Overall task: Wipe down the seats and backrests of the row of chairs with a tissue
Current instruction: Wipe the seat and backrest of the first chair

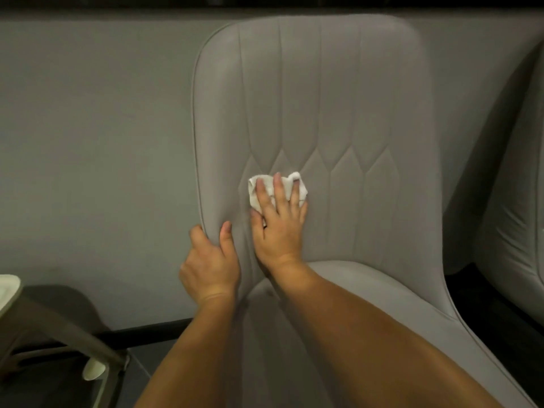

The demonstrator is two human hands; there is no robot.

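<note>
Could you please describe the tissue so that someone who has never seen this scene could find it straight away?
Start at the grey padded chair that fills the middle of the view and follow its backrest down to the diamond stitching near the bottom. There the right hand presses a crumpled tissue flat against the backrest. It is the only bright white thing on the grey upholstery; the left hand beside it grips only the chair's edge.

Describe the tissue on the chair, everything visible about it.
The tissue is white, thin and crumpled into a loose wad, soft paper by its look. It lies flat against the lower left part of the grey padded backrest, just below the diamond-shaped stitching. The right hand presses it there with fingers spread and fairly straight, covering its middle; its creased edges show above and between the fingers. The left hand does not touch it and grips the backrest's left edge.
</note>
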